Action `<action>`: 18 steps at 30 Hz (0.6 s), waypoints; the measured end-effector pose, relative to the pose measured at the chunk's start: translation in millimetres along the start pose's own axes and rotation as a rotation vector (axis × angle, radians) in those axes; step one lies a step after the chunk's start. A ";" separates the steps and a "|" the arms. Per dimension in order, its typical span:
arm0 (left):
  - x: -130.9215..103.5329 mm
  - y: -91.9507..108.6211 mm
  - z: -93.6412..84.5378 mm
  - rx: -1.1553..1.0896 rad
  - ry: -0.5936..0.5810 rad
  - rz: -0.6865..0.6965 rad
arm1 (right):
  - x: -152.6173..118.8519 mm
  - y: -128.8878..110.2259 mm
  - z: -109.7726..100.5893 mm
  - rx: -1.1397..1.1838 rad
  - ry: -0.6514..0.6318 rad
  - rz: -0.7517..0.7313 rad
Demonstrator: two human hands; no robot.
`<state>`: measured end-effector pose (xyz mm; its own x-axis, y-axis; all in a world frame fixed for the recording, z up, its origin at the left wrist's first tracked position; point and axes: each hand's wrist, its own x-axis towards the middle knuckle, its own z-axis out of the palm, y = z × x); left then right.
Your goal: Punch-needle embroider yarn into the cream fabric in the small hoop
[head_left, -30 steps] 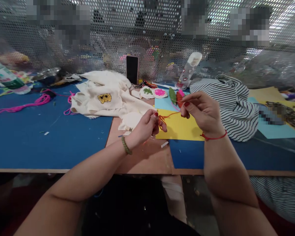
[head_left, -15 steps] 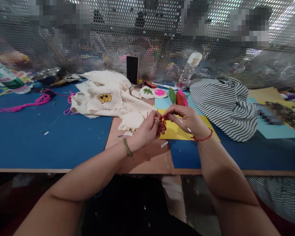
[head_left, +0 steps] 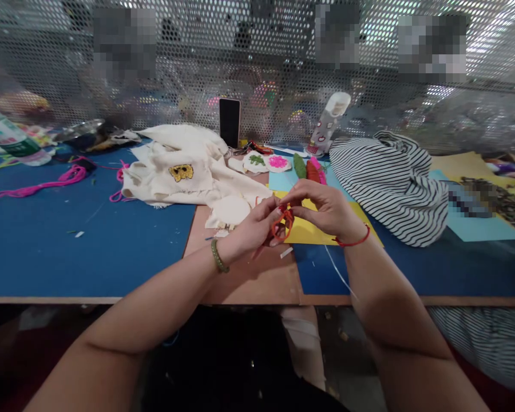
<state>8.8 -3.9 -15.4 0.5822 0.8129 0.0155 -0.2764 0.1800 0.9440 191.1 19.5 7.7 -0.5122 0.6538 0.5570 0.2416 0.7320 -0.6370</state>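
Observation:
Both hands meet over the front middle of the table. My left hand (head_left: 262,224) is closed around a small bundle of orange-red yarn (head_left: 289,226), part of which stands out as a loop. At the top of this bundle, the bent thumb and forefinger of my right hand (head_left: 324,207) pinch the yarn. A bit of yellow shows between the fingertips; its shape cannot be made out. A thin pale strand (head_left: 338,269) hangs below my right hand towards the forearm. Under the hands lies a yellow sheet (head_left: 313,232). A cream fabric piece (head_left: 229,212) lies beside my left hand.
Cream cloth (head_left: 154,177) with a yellow embroidered patch lies left, near pink yarn (head_left: 60,180). Behind stand a phone (head_left: 229,123) and a patterned bottle (head_left: 326,126). Green and red yarn pieces (head_left: 300,166) and striped fabric (head_left: 390,183) are right. A perforated metal screen (head_left: 197,74) closes the back.
My right hand has turned, its fingers more arched over the yarn. The orange-red loop now shows larger. The pale strand has dropped from along my right wrist to below the hand.

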 end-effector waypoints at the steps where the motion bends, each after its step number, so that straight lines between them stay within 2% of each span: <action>1: 0.0 -0.4 -0.2 0.012 -0.001 0.004 | -0.2 1.2 0.0 0.000 0.000 0.019; 10: 0.4 -1.8 -1.2 0.020 -0.017 0.054 | -0.2 2.7 2.7 0.054 -0.001 0.040; 18: 0.2 -0.7 -1.8 -0.074 -0.004 0.012 | 0.0 3.8 4.9 0.048 -0.030 0.059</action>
<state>7.7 -2.8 -16.6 0.5817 0.8129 0.0283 -0.3389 0.2106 0.9169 188.0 21.3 2.7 -0.5231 0.6889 0.5018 0.2330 0.6819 -0.6934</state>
